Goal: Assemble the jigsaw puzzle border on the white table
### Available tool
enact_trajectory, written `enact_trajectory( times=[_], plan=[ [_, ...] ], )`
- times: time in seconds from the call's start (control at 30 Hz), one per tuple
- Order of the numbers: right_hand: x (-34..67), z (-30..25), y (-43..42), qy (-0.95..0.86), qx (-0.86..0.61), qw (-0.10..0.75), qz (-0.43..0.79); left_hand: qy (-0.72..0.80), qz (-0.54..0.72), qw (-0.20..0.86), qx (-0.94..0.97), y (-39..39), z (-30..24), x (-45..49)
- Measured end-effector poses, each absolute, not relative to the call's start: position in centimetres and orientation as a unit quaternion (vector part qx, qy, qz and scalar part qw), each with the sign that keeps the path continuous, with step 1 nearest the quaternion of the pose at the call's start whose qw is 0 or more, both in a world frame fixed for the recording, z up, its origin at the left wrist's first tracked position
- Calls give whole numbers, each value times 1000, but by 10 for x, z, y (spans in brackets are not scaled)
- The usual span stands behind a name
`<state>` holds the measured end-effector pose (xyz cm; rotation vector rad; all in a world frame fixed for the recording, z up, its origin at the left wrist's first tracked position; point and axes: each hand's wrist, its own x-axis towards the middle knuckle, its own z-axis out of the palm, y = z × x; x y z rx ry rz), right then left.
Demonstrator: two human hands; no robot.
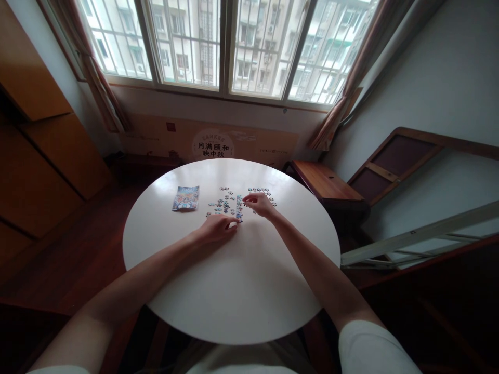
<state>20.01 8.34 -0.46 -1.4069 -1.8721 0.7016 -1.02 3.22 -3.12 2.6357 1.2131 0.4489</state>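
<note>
On the white round table [234, 280] a narrow strip of joined jigsaw puzzle pieces [239, 206] runs away from me. My left hand [219, 227] is closed at the strip's near end, with its fingertips touching it there. On the strip's right side, my right hand [262, 204] is closed in a pinch on a small dark puzzle piece [245, 202], partly hidden by the fingers. Loose puzzle pieces [222, 203] lie scattered left of the strip. More puzzle pieces [259, 190] lie in a group beyond my right hand, some hidden behind it.
A colourful picture packet [186, 199] lies flat at the table's left. Behind the table are a printed cardboard panel [249, 143] and barred windows. To the right stand a wooden bench or stool [327, 179] and a pale metal frame [421, 234].
</note>
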Motion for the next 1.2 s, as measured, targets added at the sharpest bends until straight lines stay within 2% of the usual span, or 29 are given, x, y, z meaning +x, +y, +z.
enact_trajectory(
  times=[0.2,0.47,0.53,0.73,1.2],
  plan=[
    [203,-3,60,-690,-554,309,349,404,163,98,895,30,-28,-10],
    [200,-26,43,-627,-539,389,407,393,157,102,900,30,-27,-11],
    [199,-29,40,-636,-538,390,392,391,156,100,902,30,-26,-11],
    [198,-31,34,-692,-552,391,251,392,151,111,901,27,-21,-12],
    [197,-29,31,-692,-563,380,245,398,139,113,900,26,-14,-12]
  ],
)
